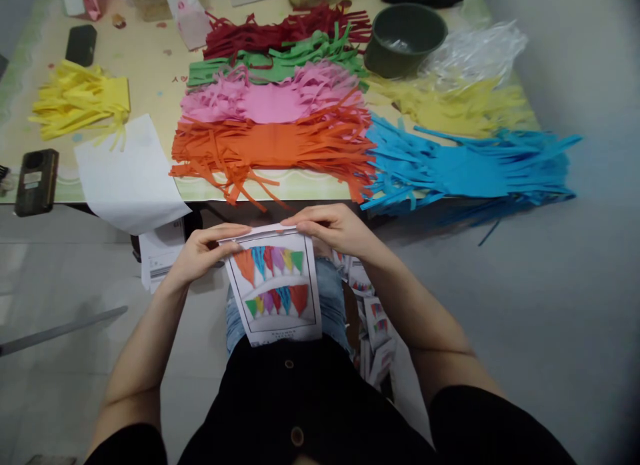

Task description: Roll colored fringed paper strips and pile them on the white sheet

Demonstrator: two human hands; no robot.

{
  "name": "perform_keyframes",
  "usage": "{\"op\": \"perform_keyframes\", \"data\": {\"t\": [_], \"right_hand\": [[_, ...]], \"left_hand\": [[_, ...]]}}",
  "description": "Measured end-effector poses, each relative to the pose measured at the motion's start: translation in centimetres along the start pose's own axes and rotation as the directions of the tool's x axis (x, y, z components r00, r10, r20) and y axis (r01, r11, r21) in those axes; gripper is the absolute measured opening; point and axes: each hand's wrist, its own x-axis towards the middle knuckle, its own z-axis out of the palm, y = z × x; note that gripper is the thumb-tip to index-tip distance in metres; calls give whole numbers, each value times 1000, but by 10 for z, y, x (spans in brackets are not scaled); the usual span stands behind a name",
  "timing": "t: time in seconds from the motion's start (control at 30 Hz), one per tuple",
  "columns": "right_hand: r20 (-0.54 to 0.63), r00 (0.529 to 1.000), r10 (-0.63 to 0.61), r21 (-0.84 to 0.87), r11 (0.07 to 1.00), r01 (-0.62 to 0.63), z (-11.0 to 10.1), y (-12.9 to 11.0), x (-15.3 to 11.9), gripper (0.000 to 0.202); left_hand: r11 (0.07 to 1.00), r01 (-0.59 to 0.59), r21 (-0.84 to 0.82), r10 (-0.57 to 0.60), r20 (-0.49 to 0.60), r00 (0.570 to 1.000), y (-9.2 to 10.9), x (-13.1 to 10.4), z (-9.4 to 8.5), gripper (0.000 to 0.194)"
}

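Observation:
Over my lap I hold a white printed sheet [277, 278] showing two rows of colourful tassel garlands, upside down to me in its lettering. Its far edge looks folded over. My left hand [213, 248] pinches the left end of that edge, thumb below and fingers on top. At the other end my right hand [327, 228] grips it the same way. Beyond the hands, an orange fringed paper bundle [273, 145] and a blue one [467, 168] hang slightly over the table's front edge.
Pink [275, 101], green [280, 65] and dark red [285, 31] fringed bundles lie behind. Yellow bundles [80, 98] sit left and right. A dark green pot [407, 38], clear plastic [475, 55], a phone [37, 181] and white paper [130, 175] share the table [150, 71]. Printed cards [377, 325] fill a container beside my right leg.

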Motion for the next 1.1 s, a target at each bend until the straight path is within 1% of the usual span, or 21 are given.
{"op": "perform_keyframes", "data": {"t": [0.07,0.1,0.13,0.2,0.27,0.3,0.37,0.43,0.53,0.67,0.77,0.83,0.9,0.97,1.1], "right_hand": [[-3,1000,9,-71,997,-9,0,-1,0,34],[0,1000,6,-99,995,-6,0,-2,0,34],[2,1000,2,-119,993,-2,1,-3,1,34],[1,1000,-2,-140,990,2,2,-5,1,34],[-10,1000,16,-136,991,-18,2,-7,2,35],[-16,999,30,-127,991,-32,2,-9,3,35],[-18,999,51,-111,992,-52,2,-12,4,36],[-2,998,58,-106,993,-58,0,-14,4,36],[39,997,63,-110,992,-58,-3,-16,5,35],[79,994,75,-103,992,-67,-4,-18,6,36],[68,992,102,-96,991,-96,-2,-18,6,37],[50,993,108,-100,990,-103,-2,-18,7,37],[41,995,87,-96,992,-82,-2,-18,7,37],[44,997,66,-103,993,-62,-3,-20,8,37],[69,995,75,-146,987,-64,-8,-24,8,39]], "left_hand": [[999,-21,35,20,46,999,3,1,0,37],[998,-30,54,27,49,998,4,1,1,37],[997,-34,73,31,36,999,4,2,2,33],[994,-32,104,34,-23,999,3,3,4,27],[992,-31,122,40,-78,996,2,3,6,26],[991,-41,124,52,-84,995,2,4,6,26],[990,-68,124,74,-49,996,6,5,5,28],[989,-76,129,74,21,997,12,5,2,32],[986,-31,162,20,69,997,22,6,1,36],[972,37,233,-47,37,998,28,6,5,39],[963,66,262,-67,-6,998,29,7,8,42],[966,74,246,-74,-11,997,30,8,7,42],[971,103,217,-108,8,994,33,9,4,42],[970,144,196,-157,52,986,36,11,-1,42],[967,183,175,-205,119,971,43,15,-9,46]]}}
